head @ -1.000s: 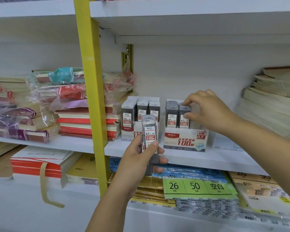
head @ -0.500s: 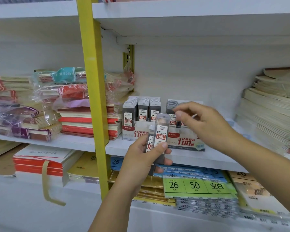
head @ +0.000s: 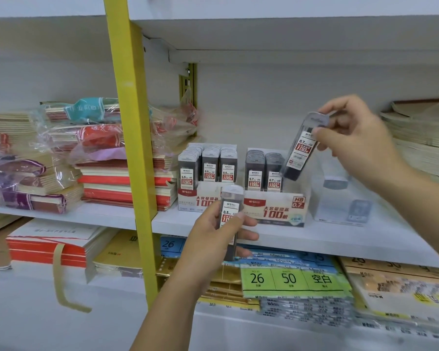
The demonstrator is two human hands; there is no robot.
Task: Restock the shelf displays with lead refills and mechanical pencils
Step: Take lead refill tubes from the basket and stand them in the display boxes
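The right hand (head: 357, 143) pinches a tilted 0.7 lead refill case (head: 302, 148) above the 0.7 display box (head: 276, 209), while the left hand (head: 213, 239) grips a 0.5 lead refill case (head: 230, 206).

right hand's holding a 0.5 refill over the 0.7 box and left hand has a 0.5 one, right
Not quite. In the head view the right hand holds a 0.7 refill, not 0.5, over the 0.7 box; the left hand grips a 0.5 refill.

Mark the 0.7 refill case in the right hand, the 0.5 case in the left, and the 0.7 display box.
0.7 case (head: 303, 148): head view, on its white label.
0.5 case (head: 229, 206): head view, on its upper label.
0.7 box (head: 274, 211): head view, on its front panel.
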